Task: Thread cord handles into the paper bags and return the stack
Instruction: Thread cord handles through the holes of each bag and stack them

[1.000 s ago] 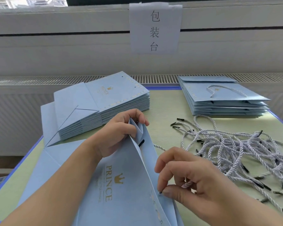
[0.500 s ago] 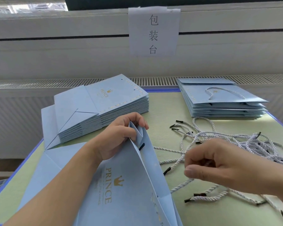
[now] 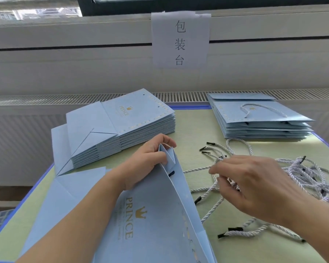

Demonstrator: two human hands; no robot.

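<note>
**Paper bag held open, cord being picked**

Paper bag is lying at six o'clock on the tabletop, its mouth corner being pinched by the left hand. At three o'clock the right hand is pinching what seems to be one cord from the loose cords. Unthreaded bags are sitting at eleven o'clock, finished bags at one o'clock.
</note>
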